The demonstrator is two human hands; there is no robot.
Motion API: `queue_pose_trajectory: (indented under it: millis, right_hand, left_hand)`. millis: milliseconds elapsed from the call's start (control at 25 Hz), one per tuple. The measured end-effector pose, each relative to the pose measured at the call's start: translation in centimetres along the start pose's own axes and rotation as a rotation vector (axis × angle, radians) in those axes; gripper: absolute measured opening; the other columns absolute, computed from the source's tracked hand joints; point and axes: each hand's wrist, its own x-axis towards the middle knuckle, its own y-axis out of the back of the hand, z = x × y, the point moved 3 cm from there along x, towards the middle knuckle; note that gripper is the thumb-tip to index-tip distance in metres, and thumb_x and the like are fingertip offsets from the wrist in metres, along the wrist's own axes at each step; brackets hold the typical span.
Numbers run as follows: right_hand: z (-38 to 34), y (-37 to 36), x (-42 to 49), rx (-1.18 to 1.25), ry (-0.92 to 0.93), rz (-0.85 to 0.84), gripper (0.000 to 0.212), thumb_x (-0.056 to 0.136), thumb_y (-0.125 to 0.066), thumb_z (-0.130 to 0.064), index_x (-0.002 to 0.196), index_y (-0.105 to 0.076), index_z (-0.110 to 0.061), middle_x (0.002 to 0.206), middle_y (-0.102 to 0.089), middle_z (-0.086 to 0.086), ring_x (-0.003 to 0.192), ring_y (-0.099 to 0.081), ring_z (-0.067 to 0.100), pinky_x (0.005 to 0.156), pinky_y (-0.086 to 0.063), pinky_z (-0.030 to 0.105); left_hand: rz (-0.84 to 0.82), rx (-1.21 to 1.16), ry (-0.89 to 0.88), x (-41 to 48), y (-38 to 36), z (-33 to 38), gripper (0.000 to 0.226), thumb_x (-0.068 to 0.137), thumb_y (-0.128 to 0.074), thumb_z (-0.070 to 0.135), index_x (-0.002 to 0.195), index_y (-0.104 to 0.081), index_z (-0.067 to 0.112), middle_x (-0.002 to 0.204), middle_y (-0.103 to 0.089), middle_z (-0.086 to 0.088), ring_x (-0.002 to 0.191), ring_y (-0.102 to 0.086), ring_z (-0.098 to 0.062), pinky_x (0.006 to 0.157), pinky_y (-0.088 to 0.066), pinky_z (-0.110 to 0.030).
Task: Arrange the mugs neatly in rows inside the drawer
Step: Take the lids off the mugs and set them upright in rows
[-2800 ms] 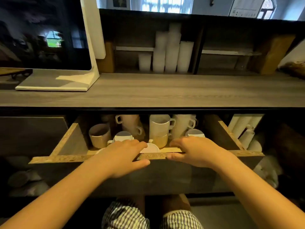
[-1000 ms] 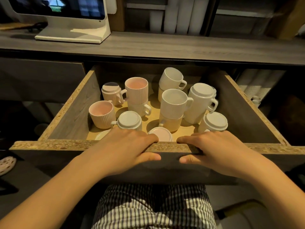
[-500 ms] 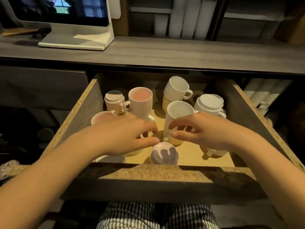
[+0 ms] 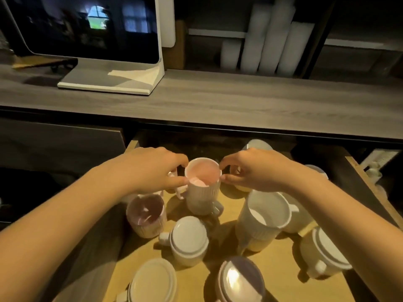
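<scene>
The wooden drawer (image 4: 281, 282) stands open, with several white and beige mugs scattered in it. Some are upright, some upside down, some stacked. A ribbed mug with a pink inside (image 4: 202, 186) stands on top of another mug near the drawer's back. My left hand (image 4: 152, 168) pinches its rim on the left with thumb and fingers. My right hand (image 4: 257, 168) pinches the rim on the right. Nearby are a second pink-lined ribbed mug (image 4: 146, 216), an upturned white mug (image 4: 188, 238) and a tall white stack (image 4: 268, 212).
A grey wooden countertop (image 4: 218, 101) overhangs the back of the drawer. On it stands a monitor (image 4: 87, 29) on a white base. Stacks of white cups (image 4: 268, 40) fill the shelf behind. The drawer's right wall (image 4: 368, 177) bounds the mugs; my arms cross its front.
Both hands pulled the drawer open, let go of its front edge and reached in to the back. They now hold the rim of the stacked pink-lined mug.
</scene>
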Motion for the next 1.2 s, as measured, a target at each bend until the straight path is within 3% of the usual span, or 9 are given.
queue_pose_trajectory:
  millis: [240,400,600,880,1200]
  right_hand:
    - [1.3,-1.5,4.1,-0.042,-0.029,-0.016,0.041,0.09,-0.051,-0.047,0.127,-0.051,-0.029,0.111,-0.067,-0.003,0.092,-0.064,0.015,0.071,-0.049,0.023]
    - [1.1,-2.0,5.0,-0.045,-0.06,-0.045,0.054,0.087,-0.055,-0.051,0.134,-0.045,-0.027,0.121,-0.062,-0.003,0.102,-0.061,0.016,0.075,-0.048,0.025]
    - [-1.1,-2.5,5.1,-0.057,-0.053,-0.099,0.068,0.078,-0.061,-0.058,0.133,-0.042,-0.023,0.119,-0.059,-0.002,0.096,-0.057,0.016,0.074,-0.048,0.027]
    - [-2.7,-3.6,5.5,-0.135,-0.109,-0.032,0.08,0.071,-0.063,-0.065,0.131,-0.04,-0.015,0.116,-0.055,0.004,0.093,-0.056,0.02,0.076,-0.052,0.031]
    - [-2.8,-3.3,4.3,-0.087,-0.001,-0.075,0.077,0.069,-0.074,-0.05,0.133,-0.039,-0.023,0.116,-0.052,0.001,0.085,-0.047,0.013,0.068,-0.046,0.021]
  left_hand:
    - [-0.06,-0.053,0.047,3.5,-1.4,-2.3,0.059,0.09,-0.047,0.049,0.143,-0.027,0.03,0.141,-0.047,0.004,0.118,-0.053,-0.013,0.094,-0.046,-0.028]
    - [-0.094,-0.179,0.016,5.1,-2.8,-3.1,0.072,0.086,-0.052,0.052,0.146,-0.018,0.03,0.15,-0.033,0.006,0.128,-0.044,-0.013,0.099,-0.042,-0.027]
    - [-0.118,-0.433,-0.044,5.5,-4.8,-4.0,0.064,0.085,-0.057,0.051,0.139,-0.026,0.04,0.137,-0.045,0.013,0.105,-0.055,-0.005,0.089,-0.053,-0.028]
    - [-0.105,-0.537,-0.064,5.0,-6.2,-4.5,0.07,0.085,-0.061,0.044,0.141,-0.019,0.044,0.142,-0.04,0.015,0.116,-0.05,-0.006,0.097,-0.046,-0.029]
    - [-0.107,-0.528,-0.064,3.5,-6.4,-3.7,0.06,0.084,-0.06,0.047,0.132,-0.027,0.04,0.127,-0.051,0.011,0.106,-0.055,-0.009,0.087,-0.053,-0.033]
